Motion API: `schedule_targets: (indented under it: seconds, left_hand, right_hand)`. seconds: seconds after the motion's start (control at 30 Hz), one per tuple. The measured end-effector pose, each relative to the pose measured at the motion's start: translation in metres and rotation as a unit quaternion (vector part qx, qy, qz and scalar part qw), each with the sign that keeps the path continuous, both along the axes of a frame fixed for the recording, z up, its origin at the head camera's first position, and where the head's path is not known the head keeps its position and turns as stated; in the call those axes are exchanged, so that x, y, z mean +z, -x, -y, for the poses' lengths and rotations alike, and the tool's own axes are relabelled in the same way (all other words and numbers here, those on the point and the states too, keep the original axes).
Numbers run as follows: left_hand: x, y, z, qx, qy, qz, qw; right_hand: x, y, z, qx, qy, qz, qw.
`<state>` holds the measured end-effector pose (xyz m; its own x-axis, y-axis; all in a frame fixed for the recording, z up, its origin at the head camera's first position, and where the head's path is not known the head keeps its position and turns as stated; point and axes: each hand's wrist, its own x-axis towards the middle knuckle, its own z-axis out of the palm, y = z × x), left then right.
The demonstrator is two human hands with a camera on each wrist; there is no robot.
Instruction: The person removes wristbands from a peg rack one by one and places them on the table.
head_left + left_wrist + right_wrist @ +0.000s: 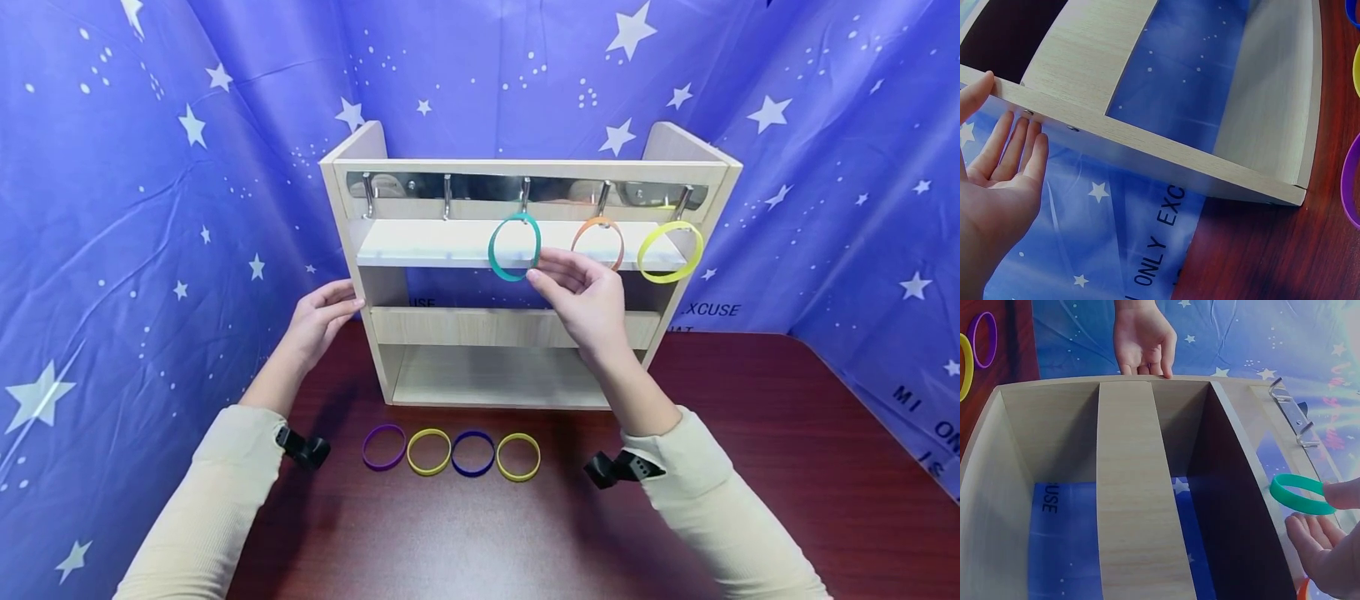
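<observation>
A: What is closest?
B: Two pale sleeves (187,500), a black wrist camera (303,450) at each cuff, over a dark red tabletop (450,550), glossy enough to carry a patch of glare.
A: Anything lying on it?
B: A row in front of the wooden rack (517,327): a purple band (384,469), a yellow band (429,474), a dark blue band (473,475) and a second yellow band (519,479).
A: And the hands?
B: The left hand (318,321) rests extended fingers against the rack's left side. The right hand (596,300) pinches the green band (1300,502) between thumb and fingers, right by the middle hook (525,192); whether band and hook touch, I can't tell.
A: The other hooks?
B: An orange band (621,250) hangs from the fourth, a third yellow band (663,279) from the rightmost.
A: And the room beyond?
B: A blue curtain (480,75) with white stars and dots, falling in folds behind the table and along both sides. Black lettering (708,310) runs low across it, partly hidden by the rack.
</observation>
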<state>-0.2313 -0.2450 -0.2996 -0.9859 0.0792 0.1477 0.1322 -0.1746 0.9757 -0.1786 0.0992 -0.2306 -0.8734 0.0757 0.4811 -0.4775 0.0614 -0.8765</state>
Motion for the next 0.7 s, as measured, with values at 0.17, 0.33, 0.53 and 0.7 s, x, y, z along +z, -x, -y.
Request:
schedule_targets:
  seconds: [0.17,0.33,0.53,0.7]
  left_hand:
    - [0.0005,0.0003,0.0007,-0.002,-0.007,-0.001,1.0]
    - [0.0005,0.0003,0.0003,-0.002,-0.002,-0.002,1.0]
    - [0.0013,0.0006,0.0009,-0.002,-0.005,-0.002,1.0]
    - [0.0013,-0.0001,0.0008,-0.003,-0.005,0.002,1.0]
  right_hand:
    - [-0.001,0.0047,0.0064,-0.033,0.035,-0.018,0.9987]
    - [-0.0022,0.0077,0.0076,-0.032,0.084,-0.013,0.9959]
    - [0.0002,0.0102,0.0065,-0.017,0.134,-0.006,0.9909]
    - [0.0037,0.0094,0.0059,-0.006,0.157,0.005,0.9875]
